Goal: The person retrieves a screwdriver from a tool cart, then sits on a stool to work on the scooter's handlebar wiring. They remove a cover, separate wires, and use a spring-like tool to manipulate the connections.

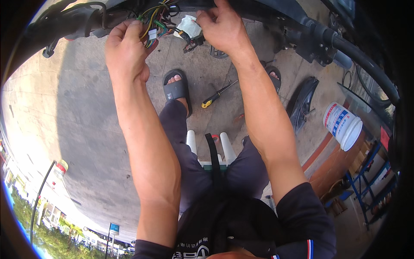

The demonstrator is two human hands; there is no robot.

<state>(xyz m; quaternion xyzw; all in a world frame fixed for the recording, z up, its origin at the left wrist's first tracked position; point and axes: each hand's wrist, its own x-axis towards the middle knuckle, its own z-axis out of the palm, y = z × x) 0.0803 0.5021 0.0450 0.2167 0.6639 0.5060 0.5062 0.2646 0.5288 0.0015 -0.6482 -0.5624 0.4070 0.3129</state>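
In the upper left, my left hand (127, 47) is closed, thumb and finger pinching a thin wire with a green connector (140, 18). It belongs to a bundle of coloured wires (151, 21) hanging from the dark vehicle frame. A white plug housing (152, 34) dangles beside my fingers. My right hand (224, 30) is at the upper edge with curled fingers, next to a crumpled white piece of paper or cloth (188, 26). What those fingers grip is hidden, partly cut off by the picture's edge. Black connectors (189, 39) hang below the white piece.
A yellow-and-black screwdriver (208, 102) lies on the concrete floor between my sandalled feet. To the right are a black curved part (303, 101), a white bucket (343, 125) and a blue metal rack (366, 181). Black tubes (366, 56) cross the upper right.
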